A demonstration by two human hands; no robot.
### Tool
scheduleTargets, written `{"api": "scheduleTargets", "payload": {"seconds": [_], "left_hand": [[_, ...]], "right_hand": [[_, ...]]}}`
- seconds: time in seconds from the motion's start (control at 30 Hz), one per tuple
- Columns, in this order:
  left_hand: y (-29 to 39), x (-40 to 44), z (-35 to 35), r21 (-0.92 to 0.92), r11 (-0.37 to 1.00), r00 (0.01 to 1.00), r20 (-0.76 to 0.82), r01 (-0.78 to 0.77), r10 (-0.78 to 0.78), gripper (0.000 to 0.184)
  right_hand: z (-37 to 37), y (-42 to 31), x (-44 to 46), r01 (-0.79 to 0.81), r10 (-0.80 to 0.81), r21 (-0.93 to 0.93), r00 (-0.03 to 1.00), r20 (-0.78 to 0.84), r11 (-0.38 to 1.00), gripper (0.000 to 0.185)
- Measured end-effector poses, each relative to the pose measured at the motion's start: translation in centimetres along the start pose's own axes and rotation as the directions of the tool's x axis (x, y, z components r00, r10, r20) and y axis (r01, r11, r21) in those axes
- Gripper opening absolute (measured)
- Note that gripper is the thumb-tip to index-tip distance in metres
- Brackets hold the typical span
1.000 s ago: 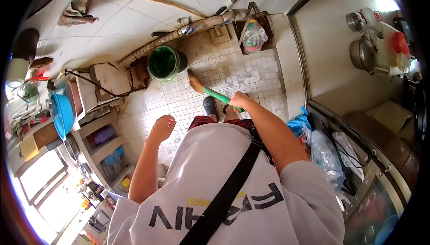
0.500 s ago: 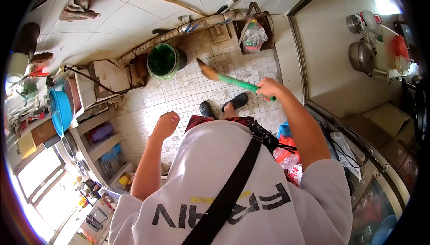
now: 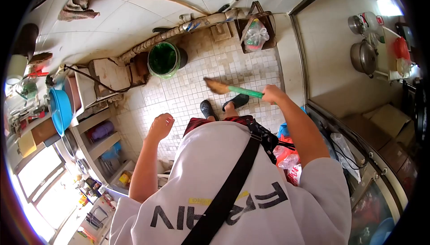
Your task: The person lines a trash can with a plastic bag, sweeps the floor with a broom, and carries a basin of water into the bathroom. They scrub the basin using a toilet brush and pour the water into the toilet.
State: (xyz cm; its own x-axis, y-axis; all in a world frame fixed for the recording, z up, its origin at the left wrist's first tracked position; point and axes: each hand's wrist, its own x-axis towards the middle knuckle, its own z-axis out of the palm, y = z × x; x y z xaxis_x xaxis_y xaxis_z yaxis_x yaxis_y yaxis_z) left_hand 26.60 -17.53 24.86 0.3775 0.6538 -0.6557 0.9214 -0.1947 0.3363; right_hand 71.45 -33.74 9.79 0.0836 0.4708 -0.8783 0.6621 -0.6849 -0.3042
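Observation:
My right hand is wrapped round the green handle of a short brush. Its brown bristle end points left, over the tiled floor and just above my dark shoes. On the other side, my left hand hangs over the floor with its fingers curled; I cannot make out whether anything is in them. A bucket with a green lining stands by the wall, up and left of the brush.
A dark bin holding a plastic bag stands by the wall. At the left are shelves and a blue basin. Bags lie at my right, beside a glass-fronted cabinet. A pipe runs along the wall.
My right hand first moved right with the brush, and the bristle end has since come down nearer my shoes. My right foot has stepped out to the right. My left hand shifted slightly.

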Motion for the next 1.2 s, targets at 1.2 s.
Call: {"api": "scheduleTargets", "payload": {"seconds": [1.2], "left_hand": [[13.7, 25.9, 2.0, -0.130, 0.858, 0.865, -0.160, -0.497, 0.476, 0.062]], "right_hand": [[-15.5, -28.3, -5.6, 0.413, -0.366, 0.095, 0.876, -0.314, 0.906, 0.050]]}}
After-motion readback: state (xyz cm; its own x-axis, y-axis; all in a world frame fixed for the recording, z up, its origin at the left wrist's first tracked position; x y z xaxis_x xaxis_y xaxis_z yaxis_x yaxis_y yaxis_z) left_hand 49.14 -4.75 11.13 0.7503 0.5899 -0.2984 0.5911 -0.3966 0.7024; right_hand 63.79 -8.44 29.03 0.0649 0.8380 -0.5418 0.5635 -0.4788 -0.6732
